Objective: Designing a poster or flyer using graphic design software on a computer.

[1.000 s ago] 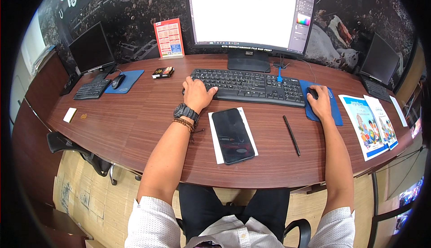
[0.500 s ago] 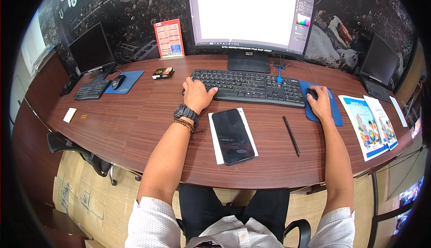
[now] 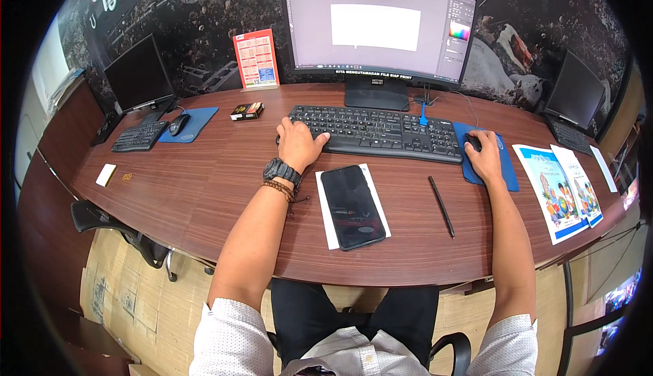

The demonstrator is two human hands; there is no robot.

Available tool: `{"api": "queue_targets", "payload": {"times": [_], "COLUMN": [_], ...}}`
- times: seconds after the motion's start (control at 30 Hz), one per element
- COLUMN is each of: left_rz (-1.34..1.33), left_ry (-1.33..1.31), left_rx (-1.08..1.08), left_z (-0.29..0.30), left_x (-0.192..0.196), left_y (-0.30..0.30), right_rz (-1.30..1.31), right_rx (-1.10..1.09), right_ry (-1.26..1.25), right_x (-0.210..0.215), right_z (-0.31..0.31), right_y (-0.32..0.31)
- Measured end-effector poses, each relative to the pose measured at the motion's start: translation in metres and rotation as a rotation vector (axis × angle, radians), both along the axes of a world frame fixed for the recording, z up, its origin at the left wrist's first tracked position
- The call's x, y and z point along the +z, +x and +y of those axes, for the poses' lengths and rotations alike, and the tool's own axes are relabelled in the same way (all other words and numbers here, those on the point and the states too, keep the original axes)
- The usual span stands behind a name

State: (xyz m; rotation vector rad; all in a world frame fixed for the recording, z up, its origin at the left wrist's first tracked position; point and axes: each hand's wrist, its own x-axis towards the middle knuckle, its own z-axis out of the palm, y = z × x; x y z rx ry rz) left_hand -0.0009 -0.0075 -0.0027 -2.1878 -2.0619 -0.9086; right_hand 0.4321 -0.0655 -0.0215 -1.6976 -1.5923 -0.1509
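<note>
Has a smartphone [image 3: 354, 207] on white paper [image 3: 327, 223] and a black pen [image 3: 442, 206] nearby, likely for easy reach; rests left hand [image 3: 299, 143] on the left end of the keyboard [image 3: 381, 129] with fingers loosely spread; curls right hand [image 3: 486, 158] around a mouse [image 3: 474, 142] on a blue pad [image 3: 505, 166], presumably for smooth tracking; faces, across wood-grain surface [image 3: 204, 172], a curved monitor [image 3: 374, 29] and rocky mural [image 3: 551, 15].

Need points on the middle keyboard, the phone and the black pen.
Middle keyboard [image 3: 371, 131]: head view, on the keys about halfway along.
Phone [image 3: 354, 207]: head view, middle of its dark screen.
Black pen [image 3: 442, 206]: head view, halfway along its barrel.
</note>
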Motion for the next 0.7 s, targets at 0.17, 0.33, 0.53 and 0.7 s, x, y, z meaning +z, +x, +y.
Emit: {"api": "queue_targets", "payload": {"times": [0.17, 0.33, 0.53, 0.7], "left_rz": [-0.009, -0.005, -0.009, 0.01], "left_ry": [-0.002, 0.008, -0.001, -0.005], "left_rx": [-0.005, -0.006, -0.001, -0.005], "left_z": [0.0005, 0.0008, -0.0004, -0.0015], "left_x": [-0.0007, -0.0016, -0.002, 0.0018], "left_y": [0.0, 0.0002, -0.0045, 0.0021], "right_rz": [0.001, 0.011, -0.001, 0.005], "right_rx": [-0.008, -0.02, -0.013, -0.029], "right_ry": [-0.002, -0.021, -0.019, -0.026], "right_x": [0.0006, 0.0018, 0.0039, 0.0019], "right_z": [-0.0006, -0.0019, -0.0006, -0.0017], "right_y": [-0.0011, -0.0022, -0.0067, -0.0015]}}
